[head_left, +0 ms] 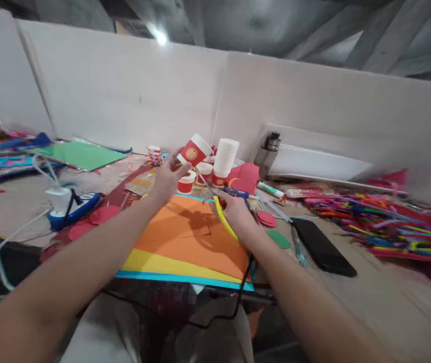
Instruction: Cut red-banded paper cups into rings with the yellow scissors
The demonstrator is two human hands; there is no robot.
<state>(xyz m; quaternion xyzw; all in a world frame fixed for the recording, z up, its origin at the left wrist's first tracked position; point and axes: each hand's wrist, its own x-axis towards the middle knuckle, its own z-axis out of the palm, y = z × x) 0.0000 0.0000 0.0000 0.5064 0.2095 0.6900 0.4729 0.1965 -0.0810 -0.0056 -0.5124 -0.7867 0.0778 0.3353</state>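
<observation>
My left hand (168, 177) is raised over the back of the table with its fingers closed on a red paper cup (195, 150) that is tilted on its side. My right hand (237, 216) grips yellow-handled scissors (221, 214), their blades pointing up toward the cup. Both hands hover above a stack of orange, yellow and blue paper sheets (185, 242). Short red cups (186, 182) and a stack of white cups (226, 157) stand just behind.
A black phone (323, 246) lies right of the paper. A heap of coloured pipe cleaners (389, 224) fills the right side. Red and green paper circles (266, 218), a glue stick (270, 189), a green sheet (81, 154), a blue punch (72, 207) and a white cable lie around.
</observation>
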